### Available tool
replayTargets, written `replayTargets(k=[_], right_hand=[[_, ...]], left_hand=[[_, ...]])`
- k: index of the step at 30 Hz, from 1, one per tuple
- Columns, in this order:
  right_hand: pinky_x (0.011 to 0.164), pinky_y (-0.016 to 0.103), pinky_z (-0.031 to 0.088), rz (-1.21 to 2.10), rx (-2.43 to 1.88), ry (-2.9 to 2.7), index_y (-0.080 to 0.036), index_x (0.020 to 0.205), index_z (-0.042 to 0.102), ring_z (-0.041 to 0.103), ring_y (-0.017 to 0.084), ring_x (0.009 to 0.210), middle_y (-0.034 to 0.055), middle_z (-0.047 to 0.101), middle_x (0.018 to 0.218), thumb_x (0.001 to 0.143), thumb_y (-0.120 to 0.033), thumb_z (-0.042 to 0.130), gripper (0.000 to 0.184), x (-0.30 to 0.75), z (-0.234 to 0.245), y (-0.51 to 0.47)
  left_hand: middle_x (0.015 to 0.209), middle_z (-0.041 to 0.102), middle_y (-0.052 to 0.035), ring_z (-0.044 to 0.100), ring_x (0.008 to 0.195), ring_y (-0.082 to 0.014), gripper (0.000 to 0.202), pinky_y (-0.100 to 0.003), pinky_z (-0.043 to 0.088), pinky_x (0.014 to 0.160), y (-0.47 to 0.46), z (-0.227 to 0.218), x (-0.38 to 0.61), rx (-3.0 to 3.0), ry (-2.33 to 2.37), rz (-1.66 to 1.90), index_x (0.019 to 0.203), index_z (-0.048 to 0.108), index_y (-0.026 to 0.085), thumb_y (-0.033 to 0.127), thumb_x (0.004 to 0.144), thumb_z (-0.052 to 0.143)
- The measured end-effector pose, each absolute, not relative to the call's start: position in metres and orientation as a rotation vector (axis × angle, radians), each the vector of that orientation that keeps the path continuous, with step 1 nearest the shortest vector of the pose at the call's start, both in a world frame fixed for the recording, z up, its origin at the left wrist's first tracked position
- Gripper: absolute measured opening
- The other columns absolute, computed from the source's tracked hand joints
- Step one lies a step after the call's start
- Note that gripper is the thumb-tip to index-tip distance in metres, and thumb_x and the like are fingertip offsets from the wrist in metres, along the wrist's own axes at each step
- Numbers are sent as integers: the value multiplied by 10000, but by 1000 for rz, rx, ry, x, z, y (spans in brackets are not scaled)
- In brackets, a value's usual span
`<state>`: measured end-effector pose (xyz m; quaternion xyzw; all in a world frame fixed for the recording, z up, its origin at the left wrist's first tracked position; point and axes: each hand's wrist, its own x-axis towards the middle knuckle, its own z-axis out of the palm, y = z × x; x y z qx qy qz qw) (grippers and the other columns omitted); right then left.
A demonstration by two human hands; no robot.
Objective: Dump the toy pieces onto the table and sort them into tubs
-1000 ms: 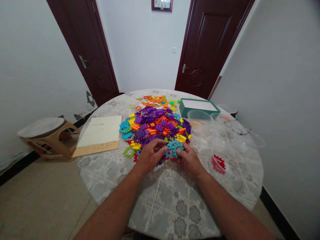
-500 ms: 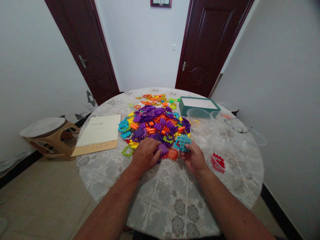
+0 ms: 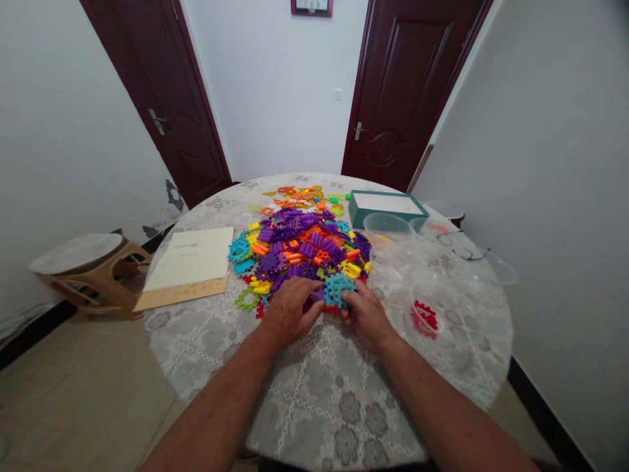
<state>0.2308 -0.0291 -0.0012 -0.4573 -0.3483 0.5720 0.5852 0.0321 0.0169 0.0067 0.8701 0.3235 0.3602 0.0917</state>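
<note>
A loose heap of plastic interlocking building pieces point(image 3: 295, 242) in purple, orange, yellow, blue and green lies on the table. At its near edge my right hand point(image 3: 368, 316) pinches a light-blue interlocking piece point(image 3: 339, 289) with a lattice face, thumb on top. Just left of it, my left hand point(image 3: 291, 309) curls its fingers and thumb around a purple interlocking piece point(image 3: 316, 295). The fingertips are next to the blue piece's left edge; whether they touch it I cannot tell. Red pieces show partly beneath the hands.
Clear plastic tubs point(image 3: 388, 226) stand on the right, one with red pieces point(image 3: 424, 319) in it. Behind is a green box point(image 3: 388, 208). An open booklet point(image 3: 189, 262) lies left. Smaller pieces point(image 3: 299, 196) lie at the back; a stool point(image 3: 81, 252) stands left of the table.
My right hand has moved left with the blue piece, bringing it close to my left hand. My left hand stays at the purple piece. The view has shifted slightly.
</note>
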Motion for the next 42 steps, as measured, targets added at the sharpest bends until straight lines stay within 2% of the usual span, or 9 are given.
replayTargets(k=[7, 11, 15, 19, 23, 29, 34, 37, 42], right_hand=[[445, 226, 372, 1372, -1075, -1003, -215, 1049, 617, 495, 115, 497, -36, 617, 697, 837, -364, 652, 262, 231, -9, -30], [535, 255, 397, 1089, -1310, -1152, -216, 1015, 659, 525, 147, 576, -15, 642, 718, 851, -356, 621, 219, 234, -3, -32], [684, 286, 415, 680, -1522, -1318, -218, 978, 695, 583, 189, 736, 13, 699, 821, 831, -279, 628, 173, 238, 4, -34], [645, 282, 364, 640, -1536, -1354, -227, 897, 666, 549, 181, 670, -8, 650, 731, 837, -256, 616, 84, 240, 8, -36], [643, 283, 347, 609, -1536, -1401, -226, 890, 642, 544, 180, 665, -13, 630, 723, 838, -242, 607, 65, 237, 12, -38], [659, 281, 373, 641, -1475, -1325, -228, 916, 674, 550, 182, 690, -7, 640, 744, 816, -238, 631, 109, 236, 13, -39], [548, 252, 379, 873, -1300, -1014, -232, 905, 675, 518, 161, 611, -16, 625, 678, 807, -295, 658, 117, 244, 6, -32], [470, 233, 344, 1020, -1223, -892, -229, 897, 653, 471, 135, 517, -41, 580, 602, 784, -328, 684, 154, 246, 2, -29], [434, 223, 333, 1079, -1237, -896, -223, 910, 652, 450, 118, 461, -59, 550, 553, 785, -355, 687, 185, 244, 0, -29]], left_hand=[[937, 734, -56, 691, 840, -199, 261, -332, 548, 767, 15, 2, 33, 2495, 922, 1019, 1181, 655, 190, 306, 949, 687], [1041, 731, -94, 669, 994, -233, 188, -408, 548, 911, 18, 9, 34, 2581, 933, 1129, 1136, 685, 194, 276, 977, 627], [1255, 704, -117, 598, 1247, -279, 250, -506, 483, 1102, 26, 10, 35, 2729, 1052, 1127, 1162, 721, 221, 178, 965, 574], [1409, 656, -95, 462, 1450, -326, 296, -589, 376, 1208, 32, 3, 39, 2877, 1075, 975, 1142, 749, 250, 132, 925, 585], [1390, 677, -82, 453, 1471, -324, 361, -638, 290, 1244, 33, 0, 46, 2913, 1056, 851, 1239, 714, 265, 126, 935, 576], [1295, 699, -101, 558, 1351, -276, 302, -547, 366, 1213, 30, 0, 47, 2782, 1007, 1008, 1244, 663, 233, 169, 963, 571], [985, 695, -61, 682, 946, -206, 75, -373, 566, 868, 26, 6, 40, 2225, 1200, 1271, 957, 612, 217, 285, 975, 588], [842, 694, -5, 724, 783, -189, 118, -329, 582, 730, 25, 10, 37, 1817, 1200, 1239, 993, 567, 234, 338, 957, 608], [740, 694, 26, 727, 685, -192, 149, -325, 578, 668, 29, 11, 36, 1716, 1242, 1166, 1028, 575, 239, 337, 927, 624]])
